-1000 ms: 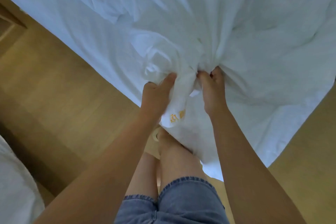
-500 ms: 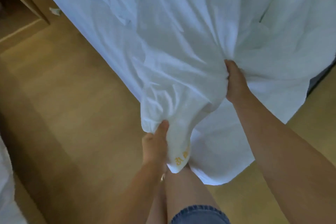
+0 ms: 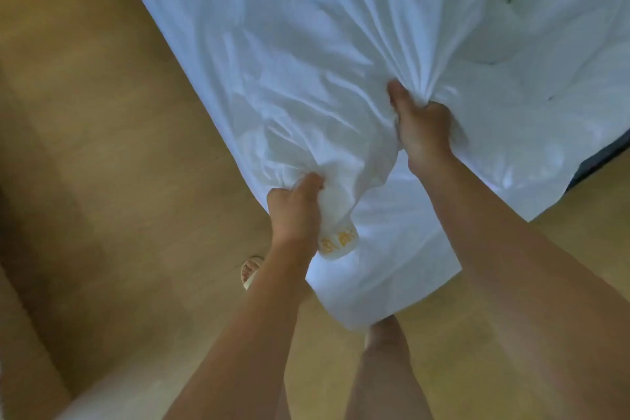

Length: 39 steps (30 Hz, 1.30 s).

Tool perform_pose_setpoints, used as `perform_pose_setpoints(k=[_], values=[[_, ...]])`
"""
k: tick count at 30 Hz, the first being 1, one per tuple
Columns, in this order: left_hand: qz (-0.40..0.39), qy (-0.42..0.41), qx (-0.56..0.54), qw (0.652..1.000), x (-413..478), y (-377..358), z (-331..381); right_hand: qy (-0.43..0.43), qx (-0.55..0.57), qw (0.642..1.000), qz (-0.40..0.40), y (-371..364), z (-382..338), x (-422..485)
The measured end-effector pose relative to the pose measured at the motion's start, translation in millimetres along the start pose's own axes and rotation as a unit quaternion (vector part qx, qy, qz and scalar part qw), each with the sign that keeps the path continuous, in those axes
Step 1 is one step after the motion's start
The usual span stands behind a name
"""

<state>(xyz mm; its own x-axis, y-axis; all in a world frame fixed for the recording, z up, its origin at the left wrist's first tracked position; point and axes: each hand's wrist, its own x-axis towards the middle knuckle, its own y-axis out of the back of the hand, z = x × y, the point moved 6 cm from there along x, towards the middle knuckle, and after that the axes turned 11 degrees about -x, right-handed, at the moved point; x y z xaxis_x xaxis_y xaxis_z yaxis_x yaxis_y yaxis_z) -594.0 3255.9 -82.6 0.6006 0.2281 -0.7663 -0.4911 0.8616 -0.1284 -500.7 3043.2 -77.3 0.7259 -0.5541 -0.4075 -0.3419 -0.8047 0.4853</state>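
White sheet [image 3: 306,78], soft creased cotton, bunched in curled fingers of left hand [image 3: 295,215] and right hand [image 3: 422,133], smooth wooden floor [image 3: 102,147].

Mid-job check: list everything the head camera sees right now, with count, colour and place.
sheet: one, white, across the top and right, hanging down to the floor
yellow marking: one, yellow, on the sheet's bunched corner beside the left hand
floor: one, tan wood, left and bottom
dark edge: one, blue-grey, under the sheet at far right; what it is cannot be told
sandal: one, pale, on the floor by the left forearm
left hand: one, grips the sheet's corner, lower centre
right hand: one, grips a gathered fold, higher right
leg: one plainly seen, bare, bottom centre
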Motion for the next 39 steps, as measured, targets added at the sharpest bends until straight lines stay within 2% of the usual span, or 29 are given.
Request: perform_pose_setpoints(k=[3, 5, 10, 13, 15, 16, 18, 20, 22, 24, 26, 28, 30, 32, 34, 36, 37, 39], values=[[-0.029, -0.011, -0.108, 0.994, -28.0, -0.3, 10.7, -0.054, 0.146, 0.988, 0.017, 47.6, 14.8, 23.8], [-0.010, -0.019, -0.129, 0.991, -47.5, 9.3, 2.4, -0.102, 0.204, 0.973, -0.016, 74.7, 26.4, 38.1], [0.090, 0.040, -0.087, 0.991, -82.0, -14.9, -75.6, -0.207, 0.268, 0.939, -0.060, 126.9, 71.3, 66.9], [0.124, 0.041, -0.063, 0.989, -65.3, -18.6, -99.7, -0.232, 0.234, 0.939, -0.102, 133.8, 96.7, 71.4], [0.142, 0.021, 0.006, 0.990, -50.2, -16.8, -109.0, -0.212, 0.209, 0.949, -0.103, 136.3, 103.5, 74.1], [0.154, 0.028, 0.093, 0.983, -43.1, -16.3, -115.4, -0.193, 0.199, 0.957, -0.090, 137.3, 103.2, 75.6], [0.186, 0.062, 0.316, 0.928, -33.4, -15.9, -125.2, -0.137, 0.159, 0.975, -0.076, 136.1, 93.4, 77.1], [0.208, 0.047, 0.440, 0.872, -29.9, -31.9, -119.8, -0.082, 0.086, 0.986, -0.120, 127.6, 77.0, 71.5], [0.166, -0.083, 0.488, 0.853, -28.9, -79.3, -99.9, -0.031, -0.036, 0.974, -0.222, 116.5, 63.5, 62.3], [0.063, -0.240, 0.455, 0.855, -38.5, -146.4, -79.2, 0.003, -0.118, 0.936, -0.333, 113.0, 55.3, 55.4], [-0.009, -0.366, 0.371, 0.853, -51.2, -205.4, -49.2, 0.031, -0.159, 0.912, -0.376, 120.8, 44.4, 60.2], [-0.030, -0.456, 0.346, 0.819, -54.3, -260.2, -19.2, 0.059, -0.209, 0.902, -0.374, 131.0, 36.1, 70.3], [-0.054, -0.446, 0.439, 0.778, -37.3, -311.8, -3.6, 0.072, -0.214, 0.905, -0.361, 136.4, 35.1, 74.7], [-0.044, -0.324, 0.584, 0.743, -2.1, -340.5, -9.3, 0.050, -0.139, 0.935, -0.323, 143.7, 34.7, 82.5], [-0.012, -0.236, 0.626, 0.743, 19.5, -340.9, -13.1, 0.015, -0.055, 0.967, -0.247, 155.6, 31.8, 104.7], [-0.014, -0.243, 0.615, 0.750, 17.7, -334.4, -10.7, -0.040, 0.033, 0.976, -0.212, 159.0, 27.1, 128.0], [-0.052, -0.269, 0.598, 0.753, 6.4, -332.7, -11.6, -0.072, 0.085, 0.968, -0.224, 154.3, 22.6, 137.5], [-0.200, -0.257, 0.578, 0.748, -24.9, -321.9, -34.4, -0.100, 0.180, 0.934, -0.293, 140.0, 0.8, 149.4]])
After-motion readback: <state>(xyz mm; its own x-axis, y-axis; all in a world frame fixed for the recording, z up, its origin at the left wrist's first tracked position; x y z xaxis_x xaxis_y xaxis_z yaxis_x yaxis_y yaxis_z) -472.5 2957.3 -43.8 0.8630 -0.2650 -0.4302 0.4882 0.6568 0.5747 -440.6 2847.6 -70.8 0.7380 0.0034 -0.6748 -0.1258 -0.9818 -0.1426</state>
